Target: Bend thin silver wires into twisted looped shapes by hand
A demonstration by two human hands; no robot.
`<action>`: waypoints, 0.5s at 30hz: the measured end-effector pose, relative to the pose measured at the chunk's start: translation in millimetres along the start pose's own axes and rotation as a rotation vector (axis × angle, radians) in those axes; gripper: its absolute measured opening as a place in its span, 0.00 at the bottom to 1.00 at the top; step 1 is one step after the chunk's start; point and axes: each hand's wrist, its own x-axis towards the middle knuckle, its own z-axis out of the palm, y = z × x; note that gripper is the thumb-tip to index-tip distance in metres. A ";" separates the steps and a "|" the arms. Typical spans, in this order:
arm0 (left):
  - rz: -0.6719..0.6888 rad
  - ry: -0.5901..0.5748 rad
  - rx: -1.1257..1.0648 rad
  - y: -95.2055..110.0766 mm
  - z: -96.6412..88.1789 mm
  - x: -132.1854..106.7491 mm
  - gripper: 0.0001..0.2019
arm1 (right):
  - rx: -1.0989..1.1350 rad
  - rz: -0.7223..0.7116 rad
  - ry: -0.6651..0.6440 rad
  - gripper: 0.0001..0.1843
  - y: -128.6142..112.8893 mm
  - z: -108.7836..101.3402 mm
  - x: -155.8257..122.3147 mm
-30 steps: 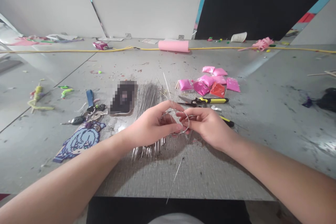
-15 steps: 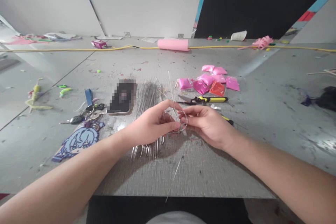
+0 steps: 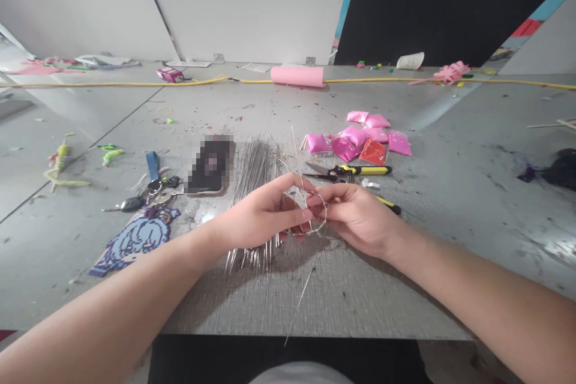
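Observation:
Both hands meet above the middle of a grey table (image 3: 405, 288). My left hand (image 3: 261, 216) and my right hand (image 3: 355, 213) each pinch a thin silver wire bent into a small loop (image 3: 315, 213) between their fingertips. One straight end of that wire sticks up and away from the loop. Under my left hand lies a bundle of straight silver wires (image 3: 252, 171). A single loose wire (image 3: 300, 297) lies toward the near edge.
Yellow-handled scissors (image 3: 351, 171) and several pink and red packets (image 3: 360, 141) lie behind my right hand. A phone (image 3: 210, 165), keys (image 3: 148, 192) and a blue pixel-bead charm (image 3: 135, 239) sit to the left. A pink roll (image 3: 297, 76) and a yellow cord (image 3: 135, 85) lie far back.
The straight wire end has tilted rightward and looks shorter. My fingertips have closed in tighter on the loop; both hands stay in the same spot.

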 end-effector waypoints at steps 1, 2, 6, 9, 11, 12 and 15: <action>-0.006 -0.002 -0.010 0.1 0.5 0.3 0.13 | 0.012 -0.002 0.005 0.08 -0.9 0.4 -0.3; -0.010 -0.002 -0.022 0.3 0.9 0.7 0.12 | 0.020 -0.003 0.010 0.08 -1.9 0.8 -0.5; -0.021 0.021 -0.057 1.4 2.2 1.0 0.11 | 0.034 -0.017 0.031 0.13 -6.4 2.0 -0.5; -0.007 0.021 -0.062 2.4 2.3 0.2 0.11 | 0.009 -0.055 0.063 0.17 -7.5 2.5 0.3; 0.004 0.015 -0.060 3.0 2.0 -0.4 0.11 | -0.040 -0.066 0.056 0.17 -7.1 1.9 1.2; 0.010 0.019 -0.048 3.2 1.8 -0.6 0.11 | -0.066 -0.063 0.044 0.16 -7.1 1.3 1.7; 0.026 0.072 0.057 3.0 1.0 -0.8 0.11 | -0.124 -0.034 0.030 0.11 -8.8 -1.5 2.4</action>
